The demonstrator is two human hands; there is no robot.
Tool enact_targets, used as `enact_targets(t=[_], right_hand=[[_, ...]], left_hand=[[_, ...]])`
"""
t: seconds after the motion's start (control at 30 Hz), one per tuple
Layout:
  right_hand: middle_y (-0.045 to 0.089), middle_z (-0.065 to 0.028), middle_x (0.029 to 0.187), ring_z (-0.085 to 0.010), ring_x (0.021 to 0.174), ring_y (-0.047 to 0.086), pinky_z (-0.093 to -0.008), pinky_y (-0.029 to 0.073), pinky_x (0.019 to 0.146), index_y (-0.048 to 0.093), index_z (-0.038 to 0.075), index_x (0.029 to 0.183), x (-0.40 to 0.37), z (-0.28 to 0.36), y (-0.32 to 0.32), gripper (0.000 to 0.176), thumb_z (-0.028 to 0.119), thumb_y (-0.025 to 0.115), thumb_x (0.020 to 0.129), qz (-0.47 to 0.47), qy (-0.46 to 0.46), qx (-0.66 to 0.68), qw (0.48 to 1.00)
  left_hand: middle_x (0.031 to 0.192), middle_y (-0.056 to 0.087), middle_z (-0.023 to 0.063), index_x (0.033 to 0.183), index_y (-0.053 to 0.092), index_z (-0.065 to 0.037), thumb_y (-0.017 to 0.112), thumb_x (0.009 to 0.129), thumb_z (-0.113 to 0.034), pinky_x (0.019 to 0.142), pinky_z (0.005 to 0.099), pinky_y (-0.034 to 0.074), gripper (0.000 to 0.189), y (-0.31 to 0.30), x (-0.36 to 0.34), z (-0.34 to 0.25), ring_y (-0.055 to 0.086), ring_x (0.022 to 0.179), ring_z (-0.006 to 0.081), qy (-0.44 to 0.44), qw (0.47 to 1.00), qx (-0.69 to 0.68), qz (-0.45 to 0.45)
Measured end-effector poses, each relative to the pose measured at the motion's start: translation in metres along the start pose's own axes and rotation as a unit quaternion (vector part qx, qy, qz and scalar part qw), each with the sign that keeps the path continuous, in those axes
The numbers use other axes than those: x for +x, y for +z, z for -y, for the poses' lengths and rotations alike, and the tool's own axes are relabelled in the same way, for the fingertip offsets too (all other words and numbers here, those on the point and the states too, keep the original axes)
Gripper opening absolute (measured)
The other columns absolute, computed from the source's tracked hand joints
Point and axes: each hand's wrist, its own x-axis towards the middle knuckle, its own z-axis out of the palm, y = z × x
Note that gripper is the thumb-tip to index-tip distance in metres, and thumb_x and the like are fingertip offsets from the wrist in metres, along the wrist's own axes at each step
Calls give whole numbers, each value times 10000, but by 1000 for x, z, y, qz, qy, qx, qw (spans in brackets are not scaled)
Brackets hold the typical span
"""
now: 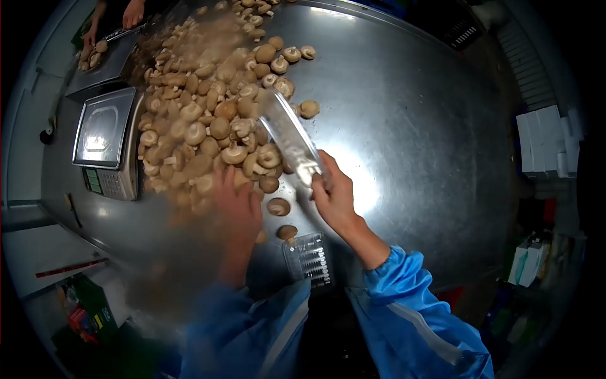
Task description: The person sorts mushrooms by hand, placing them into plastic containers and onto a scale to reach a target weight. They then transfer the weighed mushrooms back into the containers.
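Observation:
A large heap of brown mushrooms point(219, 128) covers the left middle of the metal table. My right hand point(336, 197) grips a clear plastic tray point(291, 136), tilted on its edge beside the heap's right side. At the heap's near edge is my left hand point(238, 205), blurred, its fingers reaching onto the mushrooms; whether it holds one cannot be made out. Two loose mushrooms, one of them point(278, 206) nearer the heap, lie between my hands. Another clear plastic tray point(307, 259) rests at the table's near edge.
A digital scale point(106, 136) stands left of the heap on the metal table point(429, 139). Beyond it, another person's hands point(132, 14) are at a second scale with mushrooms. White boxes point(544, 142) are at the far right. A blurry patch hides part of the lower left.

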Motion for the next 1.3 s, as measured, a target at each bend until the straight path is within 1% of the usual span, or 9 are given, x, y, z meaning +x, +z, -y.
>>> enact_targets(t=[0.13, 0.3, 0.4, 0.53, 0.7, 0.8, 1.07, 1.2, 1.3], right_hand=[[640, -215, 866, -276, 704, 667, -347, 526, 688, 515, 75, 1344, -66, 0, -35, 507, -8, 538, 844, 18, 43, -153, 987], [540, -181, 1382, -340, 751, 679, -369, 564, 720, 476, 81, 1398, -147, -10, -56, 731, -102, 573, 697, 74, -56, -242, 966], [521, -161, 1419, -316, 789, 695, -358, 569, 695, 480, 98, 1402, -183, -17, -64, 765, -106, 589, 673, 91, -116, -299, 943], [451, -165, 1486, -307, 836, 702, -350, 566, 629, 448, 123, 1432, -224, -14, -64, 748, -66, 571, 719, 183, -82, -383, 902], [309, -275, 1541, -243, 745, 675, -335, 543, 544, 435, 85, 1451, -264, -67, -39, 682, 24, 585, 789, 260, -160, -428, 851], [302, -285, 1541, -217, 739, 676, -312, 537, 537, 470, 75, 1430, -273, -75, -15, 652, 37, 590, 791, 219, -179, -521, 805], [344, -224, 1538, -239, 710, 692, -346, 555, 550, 538, 102, 1358, -266, -81, -7, 601, 61, 609, 763, 161, -127, -458, 865], [333, -251, 1531, -315, 740, 702, -386, 568, 572, 411, 88, 1441, -256, -72, -29, 704, 91, 646, 777, 161, -6, -431, 888], [438, -225, 1440, -369, 998, 648, -455, 556, 734, 463, 84, 1362, -249, -67, -47, 640, 119, 702, 770, 150, -2, -397, 905]], left_hand=[[1418, 451, 211, 1017, 637, -13, 626, 823, -46, 1094, 574, 278, 197, -21, -36, 2, 319, 1391, 478, -13, 999, -27, 42], [1418, 449, 211, 1012, 636, -16, 607, 814, -22, 1100, 559, 278, 201, -47, -104, 5, 335, 1380, 466, -28, 997, -17, 69], [1427, 439, 213, 1046, 622, -11, 603, 813, -20, 1101, 548, 281, 235, -46, -156, 16, 347, 1366, 465, -116, 989, -58, 66], [1442, 418, 224, 1136, 592, -6, 602, 827, -40, 1095, 530, 297, 310, -60, -195, 18, 366, 1342, 468, -109, 990, -4, 93], [1472, 388, 237, 1195, 571, -8, 609, 844, -69, 1075, 493, 340, 358, -50, -207, 10, 399, 1316, 443, -167, 982, 48, 79], [1473, 393, 233, 1188, 575, -9, 621, 844, -83, 1068, 477, 355, 355, -53, -208, 8, 421, 1307, 418, -186, 977, 59, 85], [1395, 486, 190, 1144, 597, -27, 621, 837, -75, 1043, 454, 389, 312, -46, -214, 14, 480, 1254, 393, -180, 979, 72, 59], [1360, 512, 176, 1128, 598, -34, 629, 830, -79, 1029, 455, 395, 303, -44, -216, 16, 492, 1233, 384, -158, 986, 40, 29], [1342, 521, 173, 1117, 596, -39, 636, 811, -75, 1022, 453, 395, 311, -45, -216, 17, 491, 1230, 377, -149, 988, 30, 27]])
